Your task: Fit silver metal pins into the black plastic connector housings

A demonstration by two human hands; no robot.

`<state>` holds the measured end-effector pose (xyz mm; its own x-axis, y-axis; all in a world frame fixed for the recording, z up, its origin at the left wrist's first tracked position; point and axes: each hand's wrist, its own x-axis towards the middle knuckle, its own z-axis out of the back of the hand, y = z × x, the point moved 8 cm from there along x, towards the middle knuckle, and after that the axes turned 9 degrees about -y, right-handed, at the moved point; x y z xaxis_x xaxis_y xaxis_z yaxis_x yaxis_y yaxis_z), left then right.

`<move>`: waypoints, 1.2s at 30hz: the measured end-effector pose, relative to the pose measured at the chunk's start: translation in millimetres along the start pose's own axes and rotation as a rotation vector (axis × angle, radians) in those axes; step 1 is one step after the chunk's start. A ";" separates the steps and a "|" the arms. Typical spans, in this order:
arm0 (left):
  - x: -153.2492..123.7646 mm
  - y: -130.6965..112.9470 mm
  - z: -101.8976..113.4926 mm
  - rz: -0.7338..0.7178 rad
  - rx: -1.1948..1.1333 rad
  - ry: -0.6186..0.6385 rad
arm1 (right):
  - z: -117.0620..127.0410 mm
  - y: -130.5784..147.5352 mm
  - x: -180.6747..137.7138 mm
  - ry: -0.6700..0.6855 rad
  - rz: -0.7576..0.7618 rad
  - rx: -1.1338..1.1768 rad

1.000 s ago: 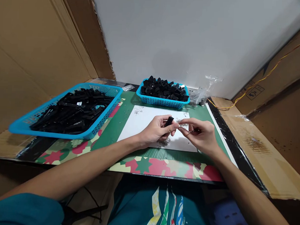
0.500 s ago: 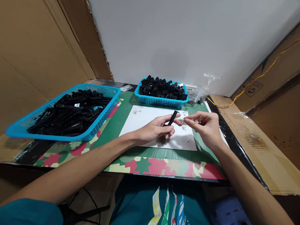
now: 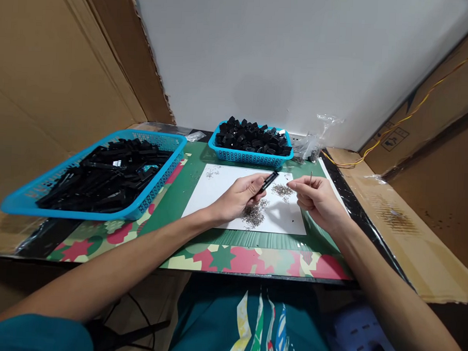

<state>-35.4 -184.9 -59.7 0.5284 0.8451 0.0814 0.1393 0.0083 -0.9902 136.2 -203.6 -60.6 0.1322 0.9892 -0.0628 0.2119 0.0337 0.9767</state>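
My left hand (image 3: 243, 195) is closed round a slim black plastic piece (image 3: 270, 181), its far end tilted up to the right. Close by on the right, my right hand (image 3: 314, 197) is closed, thumb and forefinger pinched together. A thin metal rod (image 3: 311, 177) sticks up from its fingers; its lower part is hidden. Anything at the pinched fingertips is too small to make out. Beneath the hands lies a white sheet (image 3: 202, 200). It carries a heap of tiny metal parts (image 3: 254, 215) below my left hand and a smaller heap (image 3: 283, 190) between the hands.
At the left stands a large blue basket (image 3: 147, 209) of long black plastic pieces (image 3: 98, 177). A smaller blue basket (image 3: 250, 157) of short black pieces (image 3: 255, 137) is at the back. Clear plastic bags (image 3: 311, 146) lie beside it. Cardboard walls (image 3: 443, 174) flank the table.
My left hand has turned the black piece from nearly upright to a lower slant, the thumb now over it. My right hand's fingers have curled in, and the metal rod stands higher.
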 end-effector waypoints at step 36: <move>-19.7 -7.4 -33.2 -0.577 1.291 0.057 | 7.0 -9.5 -19.5 -0.166 0.247 -0.845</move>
<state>-19.0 -219.4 -50.2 0.6980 0.5333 0.4780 -0.4924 0.8420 -0.2203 138.4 -224.3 -70.1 0.2314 0.9511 0.2046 -0.6165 -0.0193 0.7871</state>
